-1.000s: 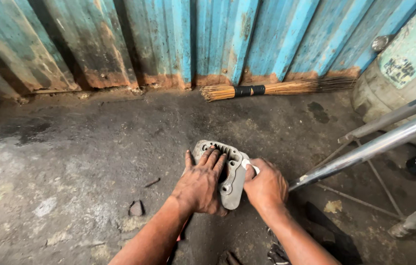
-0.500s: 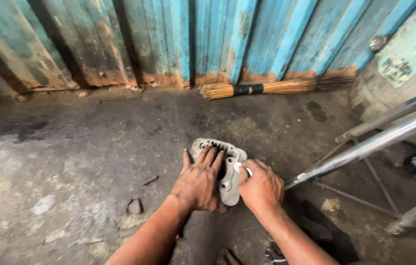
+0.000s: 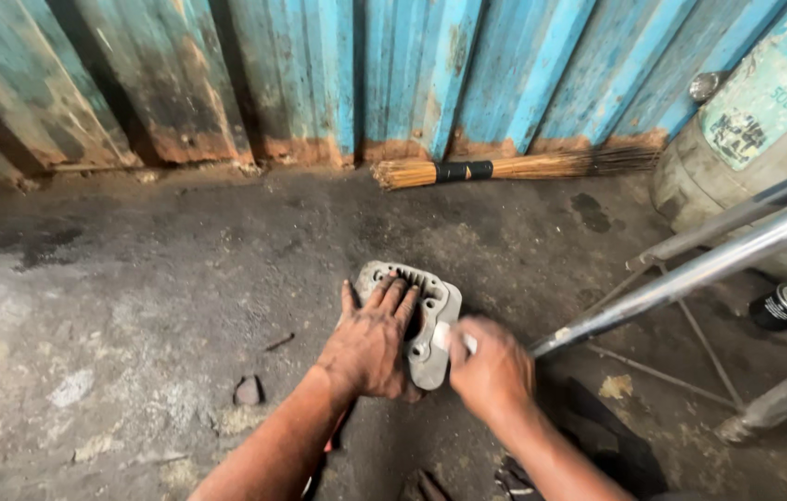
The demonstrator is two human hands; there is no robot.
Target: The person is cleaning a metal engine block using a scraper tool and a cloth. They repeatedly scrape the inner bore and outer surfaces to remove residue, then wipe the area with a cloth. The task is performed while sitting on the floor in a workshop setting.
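The left grip is laid flat and unclenched on a grey metal casting, pressing it to the floor. The right grip is clenched on a small pale object, held against the casting's right edge; what that object is cannot be told, as the hand is blurred. The casting lies on the floor, well short of the blue wall. A slip could probably be caused by the oily metal, and knuckles might be scraped on the casting's edges. Right of the casting, room is narrowed by chrome tubes. Left of the casting the floor lies open, with only a stone near.
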